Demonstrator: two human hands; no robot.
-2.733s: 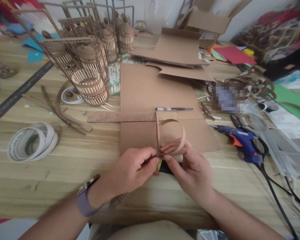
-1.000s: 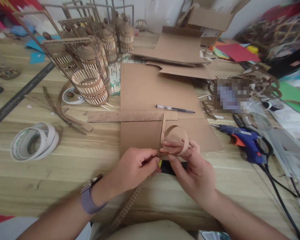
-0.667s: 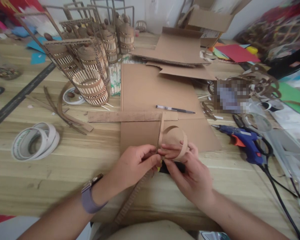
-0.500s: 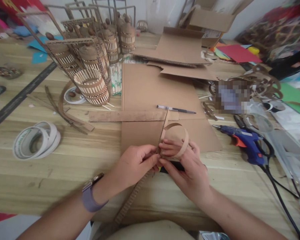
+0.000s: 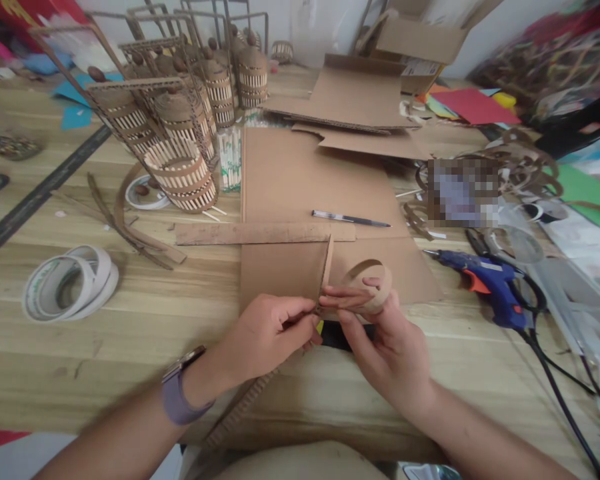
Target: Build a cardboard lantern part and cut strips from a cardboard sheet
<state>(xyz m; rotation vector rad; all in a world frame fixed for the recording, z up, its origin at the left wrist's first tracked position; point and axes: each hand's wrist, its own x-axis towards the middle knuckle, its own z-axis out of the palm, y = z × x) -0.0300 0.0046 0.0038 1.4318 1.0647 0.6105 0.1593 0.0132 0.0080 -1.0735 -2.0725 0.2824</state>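
A long cardboard strip point(image 5: 329, 263) with a corrugated edge slants up from the table's front edge between my hands. My left hand point(image 5: 275, 330) pinches it between thumb and fingers, and a watch is on that wrist. A thin tan paper strip curled into a loop point(image 5: 384, 275) encircles the fingers of my right hand point(image 5: 387, 340). Those fingers and thumb close on the loop's end beside the cardboard strip; the exact contact is hidden. Below the hands lies a black object with a yellow part point(image 5: 341, 335), mostly covered.
A pen point(image 5: 351, 219) and a flat cardboard strip point(image 5: 265, 233) lie on the cardboard sheet point(image 5: 280, 173). A blue glue gun point(image 5: 490, 277) with its cord is at right, tape rolls point(image 5: 70, 283) at left. Several stick-and-cardboard lanterns point(image 5: 183, 173) stand at back left.
My right hand has shifted slightly right and turned, its fingers now straighter and closer together. The paper loop moved right and lower with it. My left hand stays nearly in place.
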